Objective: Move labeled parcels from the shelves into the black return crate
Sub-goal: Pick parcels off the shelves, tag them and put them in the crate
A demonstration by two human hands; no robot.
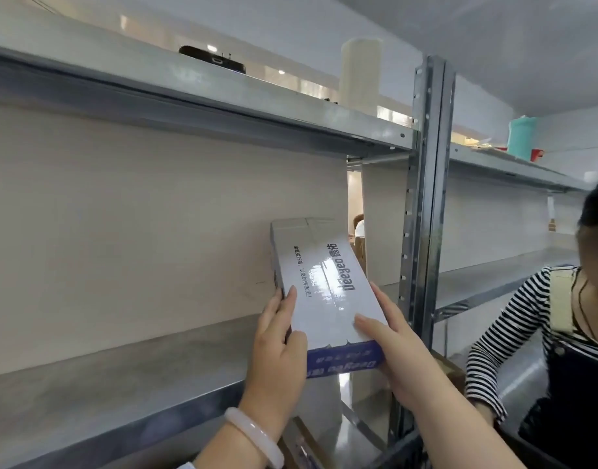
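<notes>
Both hands, left hand and right hand, gripped a glossy white-and-blue cardboard parcel tilted over the grey metal shelf's front edge.

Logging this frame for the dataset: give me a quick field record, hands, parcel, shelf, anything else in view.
left hand: grips the box's left edge, pale bracelet on wrist
right hand: grips the box's right edge
box: white, blue end, printed text, held tilted at the shelf front
shelf: grey metal, bare to the left of the box
upper shelf: white roll, black device
bystander: striped sleeve, at right
crate: cannot tell
</notes>
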